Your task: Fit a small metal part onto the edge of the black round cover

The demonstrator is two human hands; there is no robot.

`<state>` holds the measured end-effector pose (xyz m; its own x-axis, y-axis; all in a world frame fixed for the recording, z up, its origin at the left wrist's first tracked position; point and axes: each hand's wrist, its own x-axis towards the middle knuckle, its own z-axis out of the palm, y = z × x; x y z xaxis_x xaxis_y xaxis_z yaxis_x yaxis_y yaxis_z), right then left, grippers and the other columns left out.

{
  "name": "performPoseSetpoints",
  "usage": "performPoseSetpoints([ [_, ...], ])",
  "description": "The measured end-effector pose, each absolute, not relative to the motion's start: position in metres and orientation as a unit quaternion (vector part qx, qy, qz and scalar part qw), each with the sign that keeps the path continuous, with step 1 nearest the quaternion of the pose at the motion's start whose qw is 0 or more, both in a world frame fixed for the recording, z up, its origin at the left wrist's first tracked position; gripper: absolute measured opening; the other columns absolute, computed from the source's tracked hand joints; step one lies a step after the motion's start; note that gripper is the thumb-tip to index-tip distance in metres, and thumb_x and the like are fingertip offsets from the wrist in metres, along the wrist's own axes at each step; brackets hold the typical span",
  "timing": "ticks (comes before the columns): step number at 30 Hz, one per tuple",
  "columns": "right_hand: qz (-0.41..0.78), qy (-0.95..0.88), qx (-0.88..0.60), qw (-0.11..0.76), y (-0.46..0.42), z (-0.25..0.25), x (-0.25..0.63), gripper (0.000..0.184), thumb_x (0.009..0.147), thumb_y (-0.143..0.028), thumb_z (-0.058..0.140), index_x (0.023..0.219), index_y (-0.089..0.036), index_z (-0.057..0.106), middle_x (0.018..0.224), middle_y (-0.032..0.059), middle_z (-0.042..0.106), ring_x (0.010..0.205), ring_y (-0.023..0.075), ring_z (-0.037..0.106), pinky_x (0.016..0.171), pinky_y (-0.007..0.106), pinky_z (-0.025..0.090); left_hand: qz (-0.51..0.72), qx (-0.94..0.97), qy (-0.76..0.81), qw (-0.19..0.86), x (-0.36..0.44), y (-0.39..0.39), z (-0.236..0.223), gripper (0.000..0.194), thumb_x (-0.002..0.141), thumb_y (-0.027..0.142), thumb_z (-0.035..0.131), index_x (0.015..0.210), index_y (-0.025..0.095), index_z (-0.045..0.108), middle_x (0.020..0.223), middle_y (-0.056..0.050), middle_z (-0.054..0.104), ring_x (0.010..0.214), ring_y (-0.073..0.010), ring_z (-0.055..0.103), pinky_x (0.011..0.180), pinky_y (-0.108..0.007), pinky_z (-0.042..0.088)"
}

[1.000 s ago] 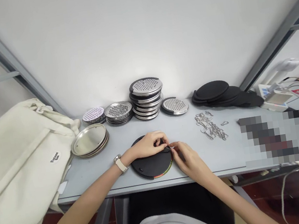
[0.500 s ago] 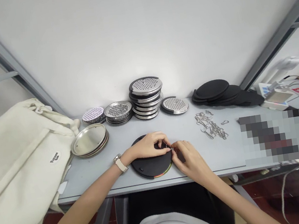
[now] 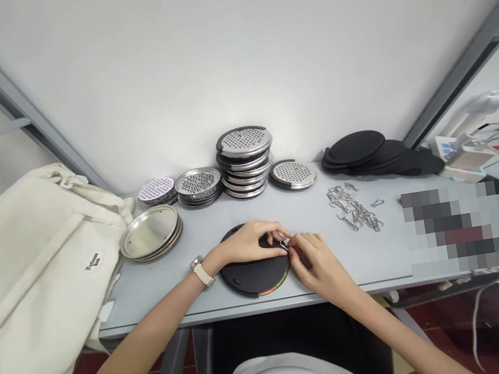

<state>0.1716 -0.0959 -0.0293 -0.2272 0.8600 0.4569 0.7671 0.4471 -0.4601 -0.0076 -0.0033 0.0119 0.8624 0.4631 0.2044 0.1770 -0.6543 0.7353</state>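
Note:
A round black disc (image 3: 250, 271) with a shiny rim lies flat on the grey table (image 3: 381, 255) near its front edge. My left hand (image 3: 251, 242), a watch on its wrist, rests on the disc's upper right part with its fingers curled and pinching at the rim. My right hand (image 3: 317, 261) meets it from the right, fingers pinched on a small metal ring clip (image 3: 283, 245) at the disc's edge. The fingertips of both hands touch there.
Behind stand a stack of perforated metal discs (image 3: 246, 161), lower stacks (image 3: 197, 187) and a single one (image 3: 293, 174). Plain metal plates (image 3: 151, 233) lie left, black pads (image 3: 375, 152) back right, loose metal clips (image 3: 354, 212) between. A cream bag (image 3: 32, 269) fills the left.
Both hands stay pinched at the disc's right rim. The right hand has edged slightly closer to the left. The view shifted a little.

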Motion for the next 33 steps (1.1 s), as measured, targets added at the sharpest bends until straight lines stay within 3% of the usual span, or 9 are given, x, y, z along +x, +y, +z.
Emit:
performPoseSetpoints([
  [11, 0.081, -0.768, -0.53, 0.352, -0.0957, -0.0345, 0.1728, 0.008, 0.093, -0.022, 0.042, 0.093, -0.021, 0.05, 0.081, 0.0046, 0.057, 0.078, 0.0212, 0.052, 0.075, 0.037, 0.042, 0.189, 0.884, 0.191, 0.382, -0.0069, -0.0025, 0.01, 0.035, 0.078, 0.021, 0.067, 0.112, 0.019, 0.061, 0.09, -0.003, 0.065, 0.079, -0.0124, 0.058, 0.074, -0.023, 0.046],
  [18, 0.098, -0.762, -0.531, 0.357, -0.0957, -0.0372, 0.1735, 0.01, 0.093, -0.023, 0.043, 0.1, -0.02, 0.049, 0.084, 0.0056, 0.056, 0.083, 0.0227, 0.052, 0.077, 0.039, 0.043, 0.201, 0.874, 0.193, 0.398, -0.009, -0.0042, 0.0112, 0.059, 0.078, 0.027, 0.069, 0.132, 0.022, 0.045, 0.086, -0.002, 0.063, 0.081, -0.0134, 0.058, 0.076, -0.025, 0.046],
  [33, 0.126, -0.775, -0.497, 0.369, -0.0965, -0.0345, 0.1729, 0.019, 0.094, -0.02, 0.041, 0.113, -0.022, 0.044, 0.095, 0.0082, 0.055, 0.093, 0.0239, 0.055, 0.08, 0.04, 0.048, 0.19, 0.877, 0.196, 0.396, -0.0098, -0.0038, 0.01, 0.07, 0.078, 0.029, 0.069, 0.139, 0.024, 0.034, 0.088, -0.001, 0.063, 0.081, -0.0129, 0.057, 0.078, -0.026, 0.045],
])
